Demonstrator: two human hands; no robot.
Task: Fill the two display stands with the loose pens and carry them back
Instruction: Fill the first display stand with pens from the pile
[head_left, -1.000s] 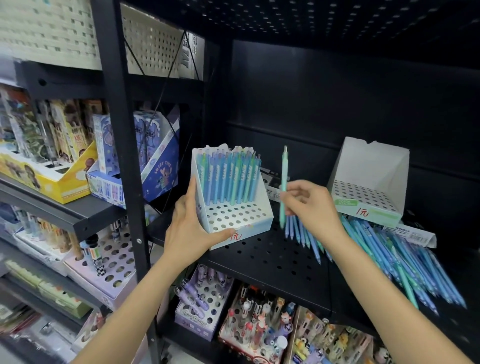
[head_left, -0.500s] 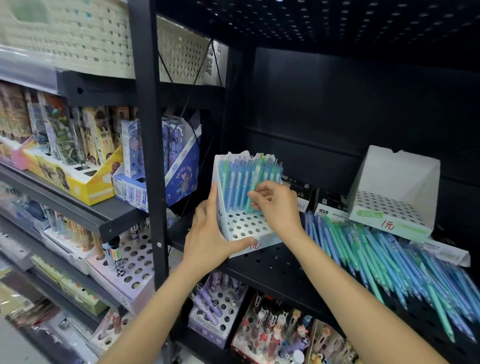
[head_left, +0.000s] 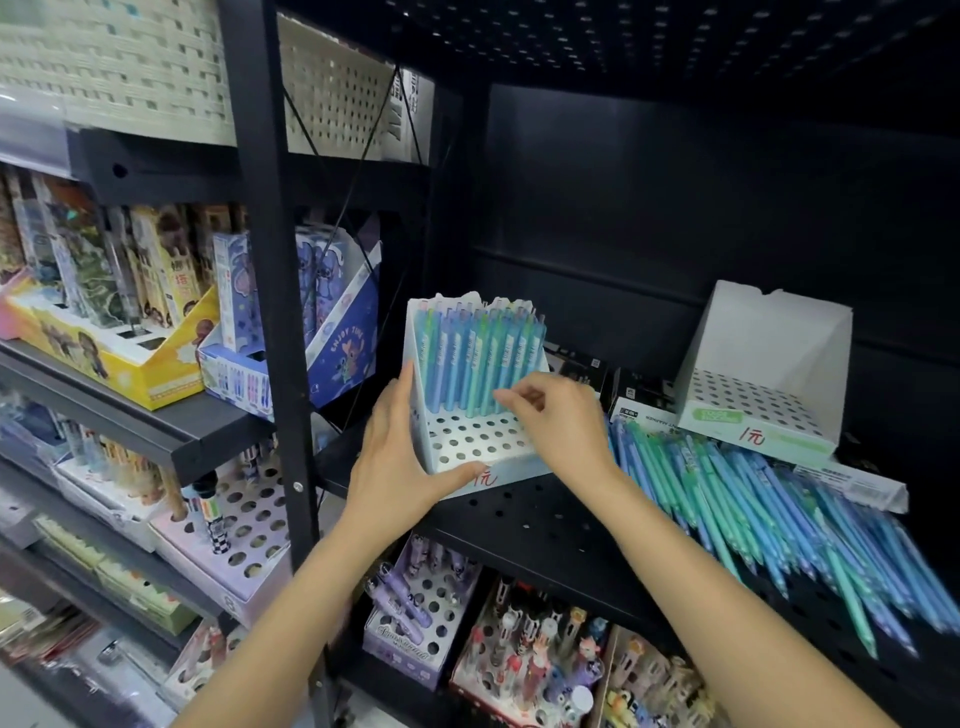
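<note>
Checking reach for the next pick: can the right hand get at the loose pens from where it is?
Probably yes. The right hand is at the left stand, and the loose pens lie uncovered on the shelf just to its right, with nothing between.

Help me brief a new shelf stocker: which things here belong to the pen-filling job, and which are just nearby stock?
Job:
- left stand, partly filled, left hand steadying it
- right hand at its pens
- empty right stand
- loose pens on the black shelf

Nearby stock:
- yellow box
- blue cartoon box
- character pen trays below
</note>
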